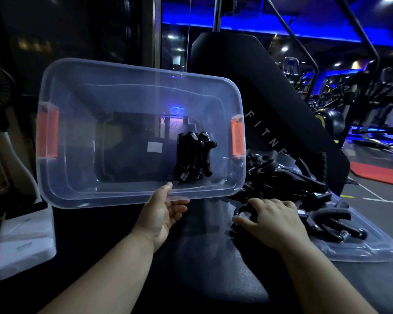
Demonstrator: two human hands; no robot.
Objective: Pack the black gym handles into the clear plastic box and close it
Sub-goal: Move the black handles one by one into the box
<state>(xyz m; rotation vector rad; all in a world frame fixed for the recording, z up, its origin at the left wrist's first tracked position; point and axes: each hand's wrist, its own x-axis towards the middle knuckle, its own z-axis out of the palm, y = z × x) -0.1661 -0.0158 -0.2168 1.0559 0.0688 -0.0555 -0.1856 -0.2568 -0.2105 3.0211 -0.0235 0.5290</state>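
Up front, left hand [166,214] grips clear box [100,198] by near rim, tipped open twd viewer; some handles [194,155] inside, right end. Right hand [270,223] curls round next handle [241,210] on lid [361,250]. Get firm hold, lay it flat beside others.

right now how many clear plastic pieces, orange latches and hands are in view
clear plastic box: 1
clear lid: 1
orange latches: 2
hands: 2, left hand holding the box, right hand gripping a black handle
total: 6
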